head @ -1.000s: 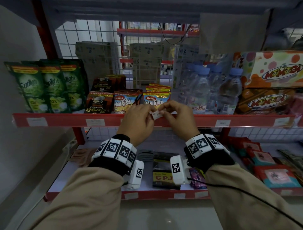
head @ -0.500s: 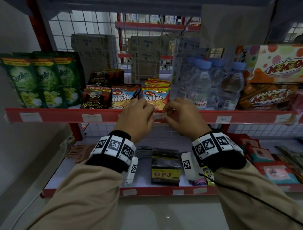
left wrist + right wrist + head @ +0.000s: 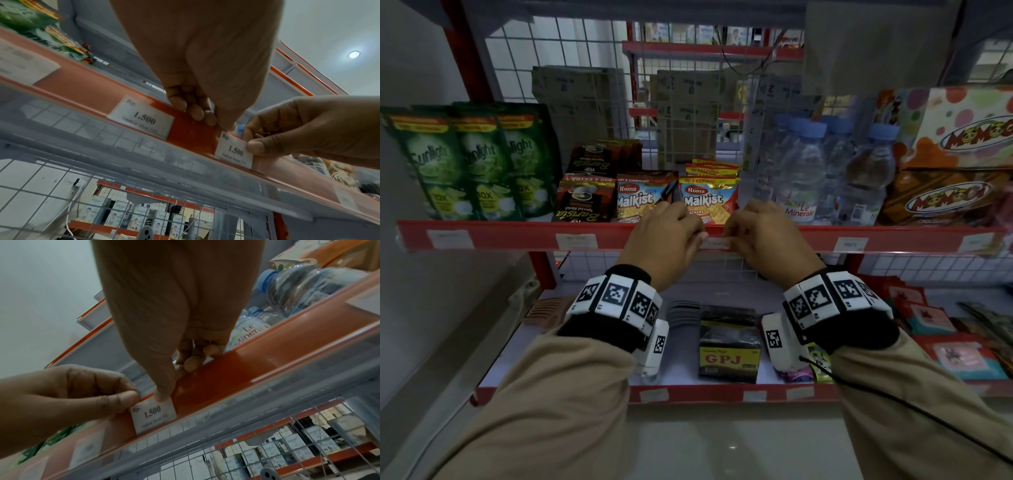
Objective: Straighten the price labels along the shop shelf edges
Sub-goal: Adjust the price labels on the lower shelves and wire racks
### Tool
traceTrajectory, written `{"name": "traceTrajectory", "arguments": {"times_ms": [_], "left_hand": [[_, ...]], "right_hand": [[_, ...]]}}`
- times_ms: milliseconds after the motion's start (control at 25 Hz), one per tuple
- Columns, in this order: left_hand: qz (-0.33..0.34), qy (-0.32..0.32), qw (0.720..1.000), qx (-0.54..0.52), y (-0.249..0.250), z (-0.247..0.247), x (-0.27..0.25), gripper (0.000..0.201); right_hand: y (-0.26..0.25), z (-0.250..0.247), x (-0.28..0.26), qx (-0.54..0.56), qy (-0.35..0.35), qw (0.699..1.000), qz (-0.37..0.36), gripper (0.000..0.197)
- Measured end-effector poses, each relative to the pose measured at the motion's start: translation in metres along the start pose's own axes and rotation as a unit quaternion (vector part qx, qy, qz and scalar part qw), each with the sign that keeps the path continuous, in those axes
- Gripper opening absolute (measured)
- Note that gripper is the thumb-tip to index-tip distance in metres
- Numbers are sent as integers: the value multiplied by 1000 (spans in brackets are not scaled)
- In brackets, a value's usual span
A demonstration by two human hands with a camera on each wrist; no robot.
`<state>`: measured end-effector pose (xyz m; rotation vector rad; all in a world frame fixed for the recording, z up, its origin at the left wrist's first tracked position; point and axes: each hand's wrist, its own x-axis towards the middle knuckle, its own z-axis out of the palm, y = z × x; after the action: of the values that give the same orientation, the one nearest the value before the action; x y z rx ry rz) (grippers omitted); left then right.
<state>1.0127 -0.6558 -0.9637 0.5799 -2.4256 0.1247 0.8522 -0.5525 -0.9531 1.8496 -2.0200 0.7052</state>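
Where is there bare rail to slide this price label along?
Bare red rail: between held label and next 1.500 label, by the left hand; also from right hand to bottles' label. Crowded behind: Malkist packs, water bottles.

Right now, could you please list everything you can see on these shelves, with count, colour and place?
price label: one, white, reads 1.500, on the red upper shelf edge, between both hands
other labels: several, white, along both shelf edges
soap pouches: three, green, upper shelf, far left
coffee sachets: dark brown, right of the soap
cracker packs: two stacks, yellow and red, above the hands
water bottles: several, clear with blue caps, right of the crackers
snack boxes: two, spotted orange and brown, far right
black pack: one, yellow tag, lower shelf
left hand: grip on the label's left end
right hand: thumb on the label's right end
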Motion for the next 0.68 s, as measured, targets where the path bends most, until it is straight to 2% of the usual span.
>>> {"name": "traceTrajectory", "arguments": {"times_ms": [360, 680], "left_hand": [[-7, -16, 1000, 15, 2, -2, -1, 27], [2, 39, 998, 44, 12, 0, -5, 14]], "right_hand": [[-1, 0, -2, -7, 1, 1000, 9, 12], [11, -13, -18, -28, 10, 999, 19, 20]]}}
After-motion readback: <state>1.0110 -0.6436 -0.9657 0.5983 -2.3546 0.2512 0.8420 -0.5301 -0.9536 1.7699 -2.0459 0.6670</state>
